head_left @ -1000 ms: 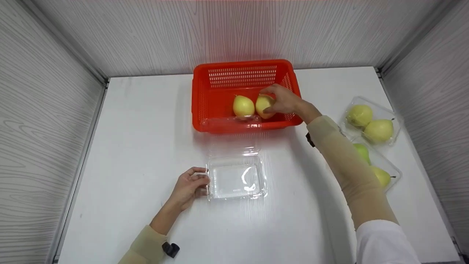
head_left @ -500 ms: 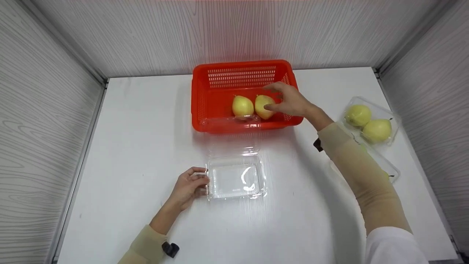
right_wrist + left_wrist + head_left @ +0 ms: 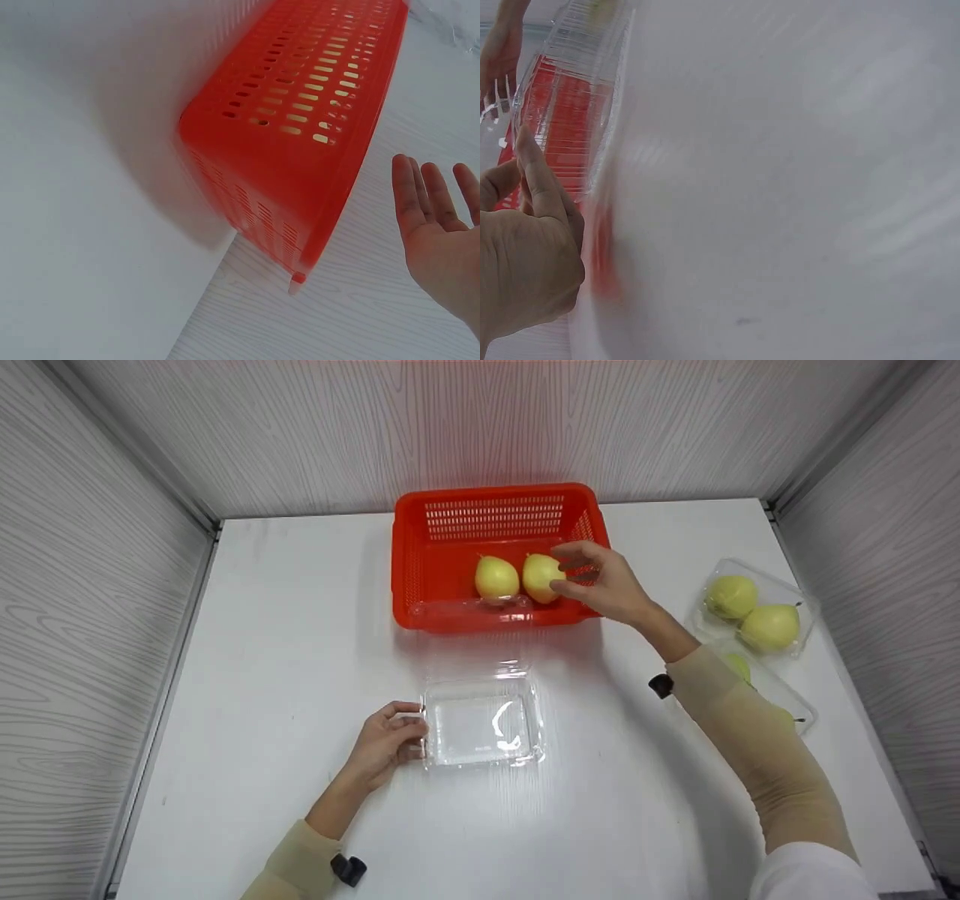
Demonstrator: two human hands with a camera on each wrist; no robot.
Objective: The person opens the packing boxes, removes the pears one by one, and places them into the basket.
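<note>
Red bskt point(image 3: 495, 493) w/ 2 pears point(image 3: 496, 577), L hand point(image 3: 384, 744) gripping clr box point(image 3: 472, 727)

The white desk point(image 3: 285, 607) carries a red basket point(image 3: 406, 555) by its far edge, about midway across. Nearer, in front of it, sits an open clear box point(image 3: 474, 729). Toward the right edge are a farther fruit box point(image 3: 780, 585) and a nearer fruit box point(image 3: 787, 690), partly hidden by a sleeve point(image 3: 772, 765).

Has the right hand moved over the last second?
Yes: in the head view, the right hand has shifted rightward and slightly down against the red basket.
</note>
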